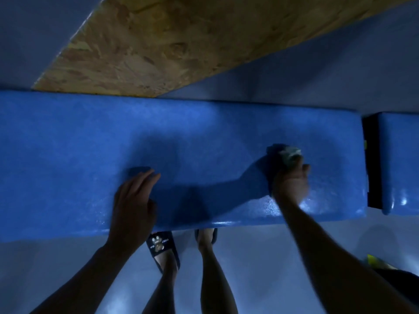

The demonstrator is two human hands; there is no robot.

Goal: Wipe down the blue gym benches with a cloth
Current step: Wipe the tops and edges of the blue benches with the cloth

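Right hand grips the cloth against the bench — left hand rests flat, fingers straight.

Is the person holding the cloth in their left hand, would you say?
No, the cloth is gripped by the right hand, while the left hand rests flat on the bench.

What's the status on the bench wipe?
Right hand grips cloth, near right end of bench. Left hand flat on bench, bracing. Second bench not yet touched. Nothing in the way.
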